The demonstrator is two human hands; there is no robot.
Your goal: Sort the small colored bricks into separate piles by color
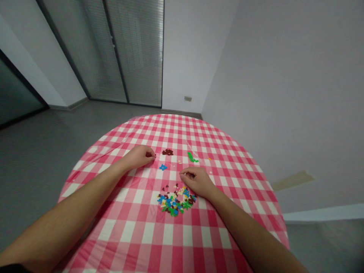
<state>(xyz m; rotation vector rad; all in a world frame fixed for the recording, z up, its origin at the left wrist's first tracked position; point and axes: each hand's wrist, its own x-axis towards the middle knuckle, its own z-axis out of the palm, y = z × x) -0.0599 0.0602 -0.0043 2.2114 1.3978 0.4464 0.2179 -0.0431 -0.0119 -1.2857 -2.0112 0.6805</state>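
The left hand (138, 157) lies on the tablecloth left of centre frame, fingers curled inward with the tips drawn together. A small dark piece (149, 154) shows at the fingertips, though the view is too coarse to say whether it is gripped or only touched. The right hand (197, 181) rests just above the main heap, loosely curled, thumb and forefinger close together. No held piece is visible, and its grip cannot be confirmed either.

The small plastic pieces lie in four places. The main heap (176, 201), mixed blue, green, brown and cream, forms a loose ring at lower centre, just below the right hand. A dark brown cluster (167, 152) sits just right of the left fingertips, a green group (192, 157) lies further right, and a single blue piece (163, 167) lies between the hands. The pieces appear light, stiff and small, and are likely to scatter if nudged. They are best taken singly by their edges, between fingertip and thumb.

The pink-and-white gingham tablecloth (93, 182) covers a round table and shows slight creases at left. The grey floor (57, 129) spreads beyond it at left. A glazed door with slatted blinds (136, 49) stands at upper centre, a plain pale wall (284, 76) fills the right, and a small wall plate (187, 98) sits low at centre.
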